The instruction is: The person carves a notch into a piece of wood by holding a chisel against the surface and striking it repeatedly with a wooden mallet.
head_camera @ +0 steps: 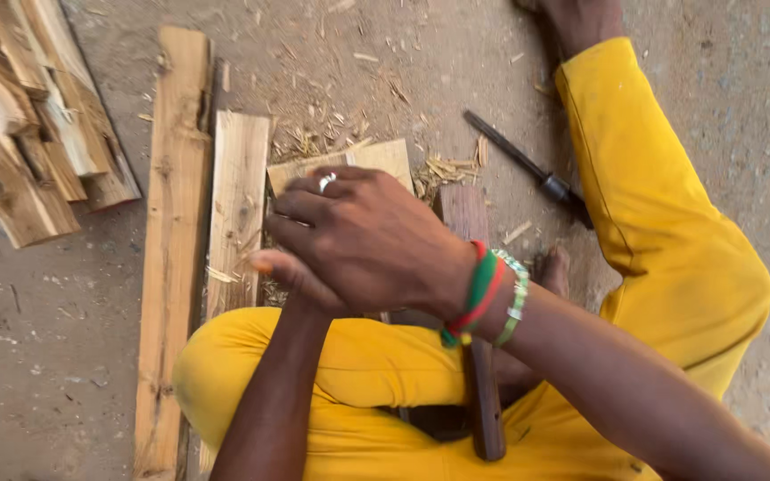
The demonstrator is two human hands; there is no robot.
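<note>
Right hand (363,236), ringed, with red-green beaded bracelets (483,294) at the wrist, lies curled over the left hand (282,272); grip contents hidden, cannot tell. Both hover above a pale short wooden board (376,160) on the dirt floor (46,338). Long light plank (171,223) left of board; dark metal chisel (528,169) right of it.

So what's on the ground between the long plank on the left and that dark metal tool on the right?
In the head view, between the long plank and the dark metal tool lie shorter boards and scattered wood shavings.
</note>
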